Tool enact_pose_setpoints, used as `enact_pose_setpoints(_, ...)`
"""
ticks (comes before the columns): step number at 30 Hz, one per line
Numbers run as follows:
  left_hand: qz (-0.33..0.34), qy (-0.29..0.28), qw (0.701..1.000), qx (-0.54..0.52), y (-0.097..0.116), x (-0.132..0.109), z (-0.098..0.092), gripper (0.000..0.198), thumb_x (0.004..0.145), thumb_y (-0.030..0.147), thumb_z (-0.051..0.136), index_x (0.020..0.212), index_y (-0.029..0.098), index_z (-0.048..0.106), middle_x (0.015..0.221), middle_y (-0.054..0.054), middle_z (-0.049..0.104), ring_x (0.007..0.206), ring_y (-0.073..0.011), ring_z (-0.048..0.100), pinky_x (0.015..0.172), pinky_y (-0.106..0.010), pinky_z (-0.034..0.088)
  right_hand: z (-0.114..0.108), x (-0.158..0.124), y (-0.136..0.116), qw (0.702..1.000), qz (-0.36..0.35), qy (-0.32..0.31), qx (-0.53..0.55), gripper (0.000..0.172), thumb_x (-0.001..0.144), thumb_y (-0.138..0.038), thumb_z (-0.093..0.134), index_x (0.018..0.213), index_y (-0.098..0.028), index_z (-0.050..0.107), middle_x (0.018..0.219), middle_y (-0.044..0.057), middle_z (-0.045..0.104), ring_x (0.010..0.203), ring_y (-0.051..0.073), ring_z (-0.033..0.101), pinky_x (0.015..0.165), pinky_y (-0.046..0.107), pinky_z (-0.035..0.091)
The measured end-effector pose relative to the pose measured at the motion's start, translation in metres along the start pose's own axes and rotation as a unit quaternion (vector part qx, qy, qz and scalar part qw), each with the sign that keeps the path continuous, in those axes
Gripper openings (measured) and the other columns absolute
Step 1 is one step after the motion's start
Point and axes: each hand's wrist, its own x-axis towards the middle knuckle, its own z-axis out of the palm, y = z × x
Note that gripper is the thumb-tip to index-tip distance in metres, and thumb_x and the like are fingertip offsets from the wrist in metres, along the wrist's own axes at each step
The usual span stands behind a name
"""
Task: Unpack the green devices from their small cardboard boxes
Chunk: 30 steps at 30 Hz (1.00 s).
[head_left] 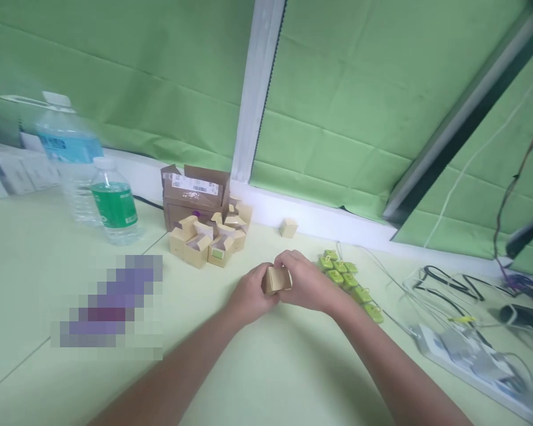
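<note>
Grasping a small, tan cardboard box (276, 280) from both sides, I have it just above the middle of the pale green worktop (266, 373). My left hand (251, 296) is wrapped around its left side, and my right hand (308, 281) is curled on its right, with fingers at the upper edge; I cannot tell from my view how its flaps sit.

Beyond my right wrist lies a cluster of small lime-green blocks with loops (335, 276), arranged in uneven rows. Farther right I see a long white power strip (435, 346) with plugs in it, beside tangled black and white cables (448, 284).

Up and to the left of my hands, several open-topped tan cardboard boxes (195, 255) stand bunched in front of a brown cardboard carton with a white label (190, 207). Another tan box (288, 228) sits alone near the white wall ledge (266, 204). At far left, a clear plastic bottle with a green label (115, 204) stands just beside a larger clear bottle with a blue label (68, 148).
</note>
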Motion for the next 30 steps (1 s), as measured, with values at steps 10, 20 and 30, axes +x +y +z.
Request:
enact_pose_setpoints(10,0.040,-0.077,0.996,-0.022,0.033,-0.022,0.010,0.031,0.071,0.018,0.064,0.102,0.022,0.060,0.093,-0.001,0.064,0.082,-0.0190,0.059,0.067,-0.028,0.043,-0.008,-0.062,-0.006,0.997,0.043,0.044,0.053,0.045,0.067,-0.007,0.066,0.106,-0.027,0.053,0.107,0.004,0.060,0.102,0.025,0.058,0.081,0.037,0.050)
enact_pose_setpoints(20,0.058,-0.096,0.994,-0.008,0.033,-0.023,0.016,0.045,0.069,0.019,0.069,0.113,0.025,0.065,0.111,-0.006,0.068,0.100,-0.0266,0.063,0.082,-0.036,0.050,0.000,-0.077,0.000,0.997,0.058,0.051,0.027,0.044,0.059,-0.010,0.066,0.094,-0.026,0.044,0.101,0.004,0.051,0.093,0.025,0.052,0.071,0.036,0.047)
enact_pose_setpoints(30,0.081,-0.095,0.992,-0.015,0.029,-0.013,0.007,0.042,0.072,0.012,0.059,0.113,0.024,0.061,0.120,-0.007,0.064,0.107,-0.0246,0.061,0.090,-0.036,0.050,0.020,-0.071,0.010,0.995,0.016,0.102,-0.007,0.039,0.061,-0.010,0.067,0.080,-0.025,0.036,0.099,0.005,0.058,0.089,0.024,0.053,0.074,0.037,0.044)
